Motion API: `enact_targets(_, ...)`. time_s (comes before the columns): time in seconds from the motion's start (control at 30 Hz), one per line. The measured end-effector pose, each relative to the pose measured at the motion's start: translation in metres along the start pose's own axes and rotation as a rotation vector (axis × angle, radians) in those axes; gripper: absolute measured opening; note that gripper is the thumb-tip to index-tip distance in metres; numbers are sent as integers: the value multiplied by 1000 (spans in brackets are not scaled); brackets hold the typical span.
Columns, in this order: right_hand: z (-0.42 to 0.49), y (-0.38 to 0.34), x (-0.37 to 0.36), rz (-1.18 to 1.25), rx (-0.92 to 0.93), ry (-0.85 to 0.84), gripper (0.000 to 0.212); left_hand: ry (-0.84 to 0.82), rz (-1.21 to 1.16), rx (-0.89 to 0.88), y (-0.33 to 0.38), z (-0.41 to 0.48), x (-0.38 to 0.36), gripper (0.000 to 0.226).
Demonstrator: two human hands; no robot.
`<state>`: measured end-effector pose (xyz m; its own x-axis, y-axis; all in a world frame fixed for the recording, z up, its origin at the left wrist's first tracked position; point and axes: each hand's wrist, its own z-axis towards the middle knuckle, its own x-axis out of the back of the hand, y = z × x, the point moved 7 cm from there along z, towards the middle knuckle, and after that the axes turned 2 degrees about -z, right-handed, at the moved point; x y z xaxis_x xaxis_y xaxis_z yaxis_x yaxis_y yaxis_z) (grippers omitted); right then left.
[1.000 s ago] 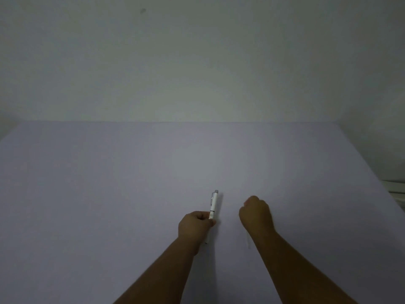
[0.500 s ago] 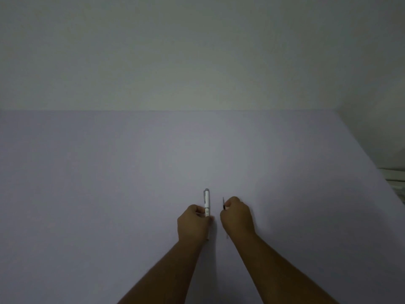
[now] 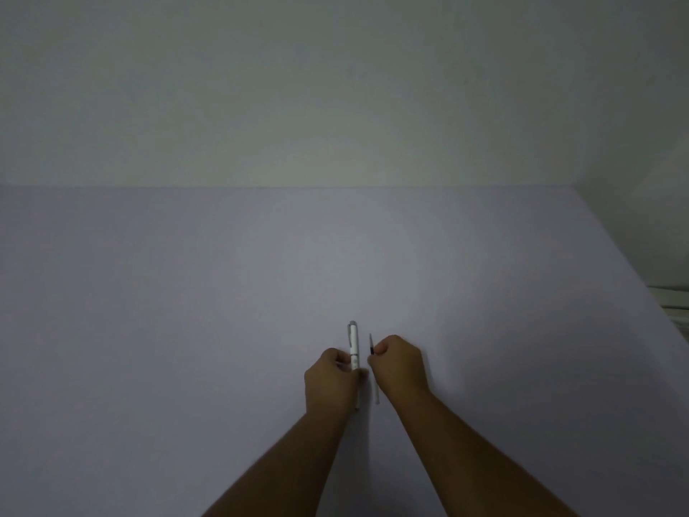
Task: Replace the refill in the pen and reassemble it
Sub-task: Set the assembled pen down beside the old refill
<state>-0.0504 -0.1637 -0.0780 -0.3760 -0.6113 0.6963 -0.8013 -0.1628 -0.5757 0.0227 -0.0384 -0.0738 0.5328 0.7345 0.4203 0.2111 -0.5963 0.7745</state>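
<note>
A white pen [image 3: 354, 343] with a silver cap end stands almost upright, its top pointing away from me. My left hand [image 3: 331, 378] is closed around its lower half, and the pen's tip pokes out below the hand. Just to its right, my right hand [image 3: 399, 361] pinches a thin refill [image 3: 371, 345], whose dark tip sticks up above the fingers. The pale lower end of the refill shows beneath that hand. Pen and refill are parallel and a small gap apart.
Both hands hover over a wide pale lilac table [image 3: 186, 330] set against a plain wall. The table's right edge [image 3: 634, 278] runs diagonally, with some white stacked things [image 3: 675, 307] beyond it.
My right hand has moved left toward the pen and now shows the refill held upright. The left hand has turned the pen more upright. The camera has tilted slightly.
</note>
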Motion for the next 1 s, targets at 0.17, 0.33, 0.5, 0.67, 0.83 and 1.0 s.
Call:
enact_targets(0.17,0,0,0,17,13,11,18,-4,26,-3,2,0,0,18)
enact_targets(0.33,0,2,2,32,5,25,20,13,43,-4,1,0,0,19)
enact_targets(0.5,0,2,2,34,4,17,19,21,42,-5,0,1,0,22)
enact_targets(0.67,0,2,2,29,4,12,20,17,62,-19,-1,2,1,24)
enact_targets(0.83,-1,2,2,39,-4,16,19,5,63,-27,-2,2,2,27)
enact_targets(1.0,-4,2,3,38,-2,23,19,13,57,-22,-5,2,4,27)
